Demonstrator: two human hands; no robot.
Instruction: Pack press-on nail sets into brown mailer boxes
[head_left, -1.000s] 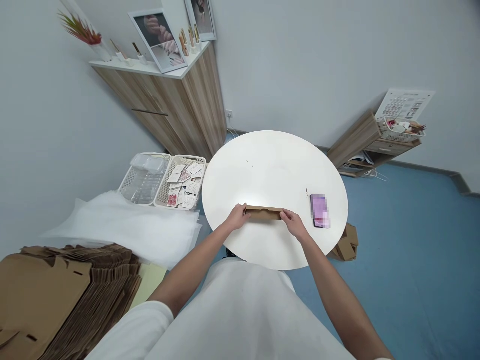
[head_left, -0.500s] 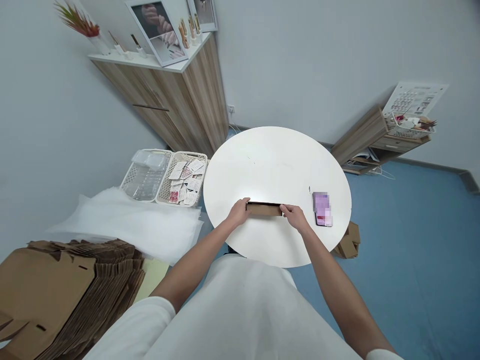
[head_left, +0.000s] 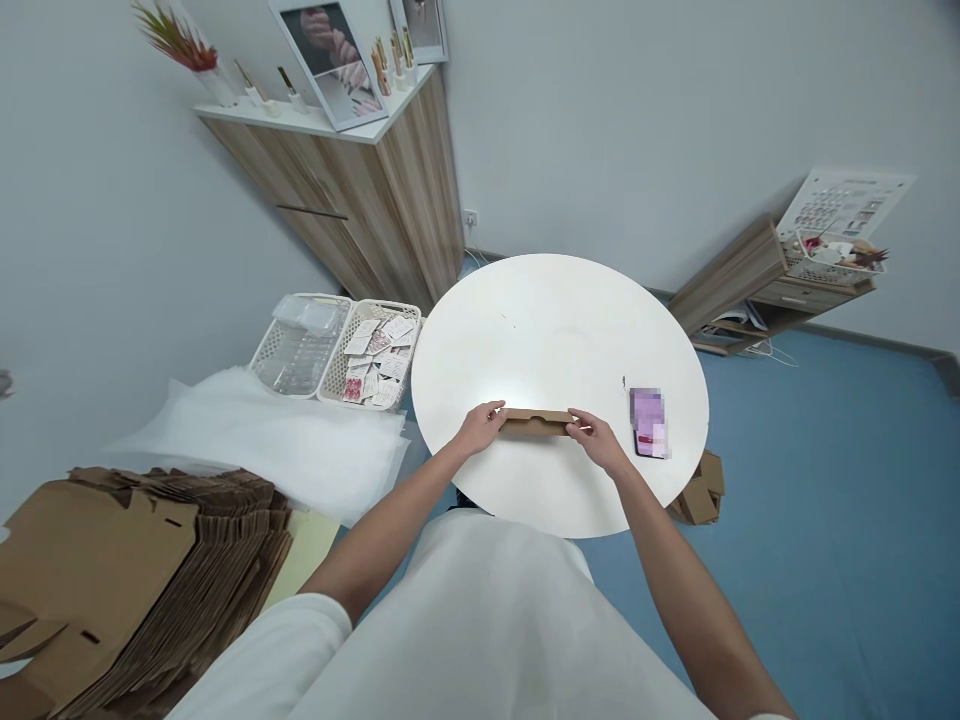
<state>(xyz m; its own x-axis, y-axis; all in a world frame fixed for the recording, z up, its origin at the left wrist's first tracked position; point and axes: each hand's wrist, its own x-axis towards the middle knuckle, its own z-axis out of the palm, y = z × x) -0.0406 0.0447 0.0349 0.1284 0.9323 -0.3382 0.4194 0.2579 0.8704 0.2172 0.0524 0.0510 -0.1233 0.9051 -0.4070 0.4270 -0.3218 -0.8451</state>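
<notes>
Holding cardboard box [head_left: 534, 427] at near side of round white table [head_left: 562, 310], pinched at opposite ends by fingers of left hand [head_left: 478, 429] and right hand [head_left: 598, 440]. Likely light, fairly stiff, hardly slippery, easily creased; best gripped gently at ends.

Arms [head_left: 401, 515] extended forward, left grip [head_left: 478, 428] and right grip [head_left: 598, 441] curled inward

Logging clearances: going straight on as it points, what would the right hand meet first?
The cardboard box, most likely: the right hand appears to touch its right end, though depth is hard to judge.
</notes>
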